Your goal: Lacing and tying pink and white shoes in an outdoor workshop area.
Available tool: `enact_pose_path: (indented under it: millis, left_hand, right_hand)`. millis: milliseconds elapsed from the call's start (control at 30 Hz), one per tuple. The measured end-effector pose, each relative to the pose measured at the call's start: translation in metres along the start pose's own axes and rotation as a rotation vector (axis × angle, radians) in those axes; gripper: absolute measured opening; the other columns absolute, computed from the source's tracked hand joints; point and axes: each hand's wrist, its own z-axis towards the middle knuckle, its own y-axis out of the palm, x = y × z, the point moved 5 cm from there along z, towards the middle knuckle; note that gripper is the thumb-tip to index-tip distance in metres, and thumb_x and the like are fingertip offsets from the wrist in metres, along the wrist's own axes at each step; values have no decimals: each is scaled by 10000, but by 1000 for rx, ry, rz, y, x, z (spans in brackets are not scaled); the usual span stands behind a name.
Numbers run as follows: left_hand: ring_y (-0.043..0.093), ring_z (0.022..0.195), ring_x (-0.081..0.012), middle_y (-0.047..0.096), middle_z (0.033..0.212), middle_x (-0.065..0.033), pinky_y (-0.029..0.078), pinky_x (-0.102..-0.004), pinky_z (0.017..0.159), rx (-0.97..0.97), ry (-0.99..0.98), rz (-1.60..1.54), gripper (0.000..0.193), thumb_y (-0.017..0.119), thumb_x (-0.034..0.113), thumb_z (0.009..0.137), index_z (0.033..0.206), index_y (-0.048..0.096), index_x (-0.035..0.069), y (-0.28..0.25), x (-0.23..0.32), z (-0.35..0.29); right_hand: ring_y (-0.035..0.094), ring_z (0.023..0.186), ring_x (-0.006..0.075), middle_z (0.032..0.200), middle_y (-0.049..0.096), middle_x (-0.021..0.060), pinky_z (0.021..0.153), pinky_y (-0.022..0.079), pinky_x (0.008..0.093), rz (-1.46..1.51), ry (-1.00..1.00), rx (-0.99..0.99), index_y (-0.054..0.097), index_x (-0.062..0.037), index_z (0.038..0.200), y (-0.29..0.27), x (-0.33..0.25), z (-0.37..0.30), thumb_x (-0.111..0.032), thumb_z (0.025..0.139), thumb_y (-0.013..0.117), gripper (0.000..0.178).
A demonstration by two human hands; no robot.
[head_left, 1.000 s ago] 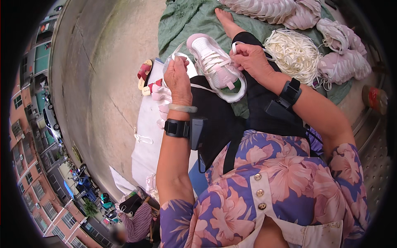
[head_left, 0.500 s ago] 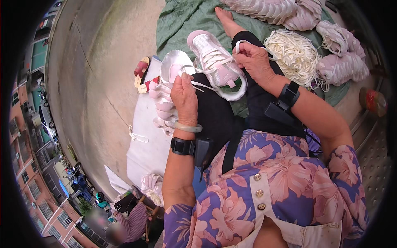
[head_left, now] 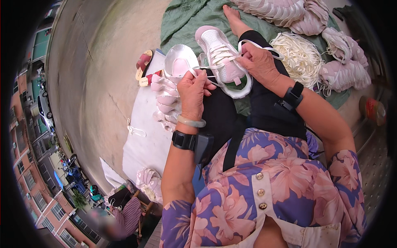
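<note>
A pink and white shoe upper lies across my black-clad thighs, its toe pointing away and a white lace threaded up its front. To its left, my left hand pinches one end of that lace. My right hand, on the other side, grips the opposite end, which loops out past my knuckles. Between the hands the lace runs across the top of the tongue. Just beyond my left hand sits another upper, its white inside facing up. A stack of pink uppers rests beside my left wrist.
A heap of loose white laces lies to the right on a green cloth. Bundles of uppers stand past it. At left are red sandals and a white sheet. A person in a striped top sits at lower left.
My left hand has moved slightly right, toward the shoe upper. My right hand has shifted slightly down and right. The lace now stretches between both hands across the tongue.
</note>
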Motion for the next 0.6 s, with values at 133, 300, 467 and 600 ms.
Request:
enact_pose_path:
  millis: [133,300,467,600]
  left_hand:
    - [598,560,-115,592,690,-47,426,-168,460,-14,4,31,121,585,143,859,873,572,23,5,-3,2]
    - [574,526,-93,574,667,-41,398,-165,415,11,67,46,85,557,109,861,876,530,29,11,-5,5]
    - [533,483,-78,547,654,-36,368,-170,380,75,128,40,88,539,86,855,893,474,41,11,-7,11]
    - [510,462,-75,536,657,-38,357,-176,369,92,155,108,105,527,67,849,902,440,41,11,-8,19]
  right_hand:
    - [555,590,165,665,575,56,540,420,291,-242,49,-145,582,-63,741,-6,-2,-6,-165,743,656,126]
    - [526,724,197,710,502,22,699,375,348,-409,-750,-215,571,-118,826,14,-42,-20,-148,702,592,129]
    - [512,761,186,745,488,18,740,359,357,-525,-779,-181,536,-113,942,25,-46,-16,-114,688,587,259]
    - [532,767,190,757,516,17,730,358,354,-462,-710,-202,537,-108,969,26,-40,-12,-111,681,634,303]
